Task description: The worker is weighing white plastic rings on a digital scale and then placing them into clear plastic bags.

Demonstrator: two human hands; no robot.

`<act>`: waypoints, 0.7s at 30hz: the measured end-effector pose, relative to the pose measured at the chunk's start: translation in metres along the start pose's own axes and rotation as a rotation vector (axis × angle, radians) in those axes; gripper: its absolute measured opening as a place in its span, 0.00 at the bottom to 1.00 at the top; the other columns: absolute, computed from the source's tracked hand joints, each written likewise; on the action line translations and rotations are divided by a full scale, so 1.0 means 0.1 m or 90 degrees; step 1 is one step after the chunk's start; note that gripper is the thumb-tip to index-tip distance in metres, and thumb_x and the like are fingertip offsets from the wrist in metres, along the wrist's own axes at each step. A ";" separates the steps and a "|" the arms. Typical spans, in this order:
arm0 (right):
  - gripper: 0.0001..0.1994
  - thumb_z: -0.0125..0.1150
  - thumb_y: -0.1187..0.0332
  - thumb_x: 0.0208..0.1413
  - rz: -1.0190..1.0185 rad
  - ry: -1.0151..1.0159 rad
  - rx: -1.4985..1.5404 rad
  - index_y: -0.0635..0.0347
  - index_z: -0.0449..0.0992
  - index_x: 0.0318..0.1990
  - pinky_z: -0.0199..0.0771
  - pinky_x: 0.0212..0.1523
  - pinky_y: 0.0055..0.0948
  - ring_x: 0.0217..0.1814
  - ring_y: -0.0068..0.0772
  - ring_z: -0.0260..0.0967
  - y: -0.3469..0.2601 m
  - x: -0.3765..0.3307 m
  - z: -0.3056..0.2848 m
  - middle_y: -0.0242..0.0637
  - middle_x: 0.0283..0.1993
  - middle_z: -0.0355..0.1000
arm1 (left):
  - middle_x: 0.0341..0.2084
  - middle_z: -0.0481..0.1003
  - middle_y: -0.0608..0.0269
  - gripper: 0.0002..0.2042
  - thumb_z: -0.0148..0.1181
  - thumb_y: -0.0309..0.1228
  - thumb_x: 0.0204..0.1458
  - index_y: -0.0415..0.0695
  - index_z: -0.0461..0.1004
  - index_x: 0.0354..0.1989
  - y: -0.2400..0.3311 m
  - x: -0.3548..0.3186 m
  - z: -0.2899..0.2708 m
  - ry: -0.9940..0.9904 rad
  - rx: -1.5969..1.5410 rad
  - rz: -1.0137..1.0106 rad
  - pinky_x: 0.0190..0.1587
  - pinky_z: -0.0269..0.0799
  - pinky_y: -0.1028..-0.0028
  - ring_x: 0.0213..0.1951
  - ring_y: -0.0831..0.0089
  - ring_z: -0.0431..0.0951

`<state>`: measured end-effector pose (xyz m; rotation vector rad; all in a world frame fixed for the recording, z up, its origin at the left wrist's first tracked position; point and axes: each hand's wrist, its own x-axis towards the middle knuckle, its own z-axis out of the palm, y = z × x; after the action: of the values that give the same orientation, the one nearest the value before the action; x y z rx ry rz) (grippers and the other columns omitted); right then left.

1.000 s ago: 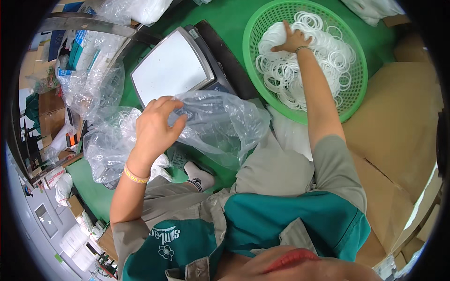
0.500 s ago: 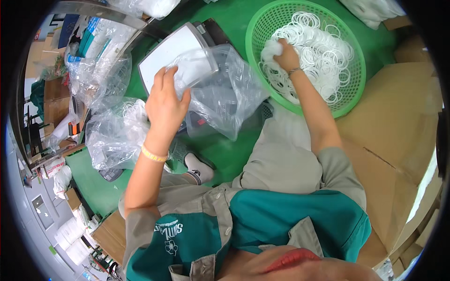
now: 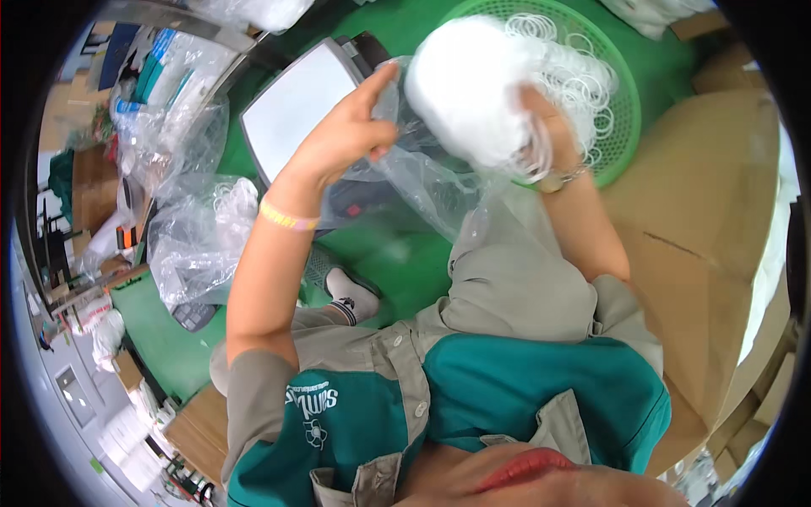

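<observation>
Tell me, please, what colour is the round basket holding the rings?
Green, seen in the head view: the basket is a green mesh.

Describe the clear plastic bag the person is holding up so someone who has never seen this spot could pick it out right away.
Start at the round green basket of white rings at the top. Just left of it, over a grey flat scale, hangs the clear plastic bag, its mouth pinched by the left hand beside the right hand's white bundle. Unlike the filled bags lying at the left, it is held up and looks nearly empty.
</observation>
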<state>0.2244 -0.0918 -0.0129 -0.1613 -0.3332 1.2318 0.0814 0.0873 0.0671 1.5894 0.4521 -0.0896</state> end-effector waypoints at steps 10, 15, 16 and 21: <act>0.26 0.57 0.64 0.38 0.384 -0.170 -1.247 0.61 0.63 0.49 0.63 0.47 0.43 0.52 0.55 0.57 1.14 0.05 -0.49 0.57 0.53 0.55 | 0.60 0.46 0.64 0.39 0.42 0.12 0.35 0.43 0.40 0.62 -0.08 -0.60 0.56 -0.141 -0.234 -0.039 0.18 0.58 0.85 0.17 0.85 0.60; 0.06 0.54 0.71 0.46 0.172 -0.102 -1.026 0.64 0.73 0.29 0.67 0.35 0.24 0.31 0.29 0.68 0.11 0.01 0.34 0.35 0.29 0.71 | 0.60 0.45 0.57 0.39 0.40 0.13 0.29 0.39 0.43 0.60 -0.06 -0.67 0.13 0.021 -0.290 0.022 0.16 0.56 0.83 0.15 0.82 0.60; 0.05 0.53 0.72 0.47 0.133 -0.056 -0.969 0.65 0.73 0.29 0.66 0.35 0.22 0.31 0.24 0.67 -0.09 0.00 0.29 0.33 0.29 0.71 | 0.60 0.45 0.57 0.39 0.40 0.14 0.30 0.38 0.44 0.60 -0.10 -0.72 0.07 0.040 -0.283 0.026 0.16 0.56 0.83 0.15 0.81 0.60; 0.09 0.58 0.69 0.42 0.353 0.264 -1.207 0.63 0.75 0.32 0.66 0.38 0.22 0.33 0.26 0.68 -0.85 -0.21 -0.90 0.36 0.32 0.72 | 0.61 0.44 0.59 0.39 0.40 0.13 0.30 0.39 0.45 0.60 -0.25 -0.73 0.07 0.033 -0.264 -0.028 0.16 0.55 0.83 0.14 0.83 0.59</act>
<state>0.3243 -0.1343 -0.0761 -2.1999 -1.0358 0.9624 0.0075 0.0635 0.0671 1.1771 0.5087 0.0124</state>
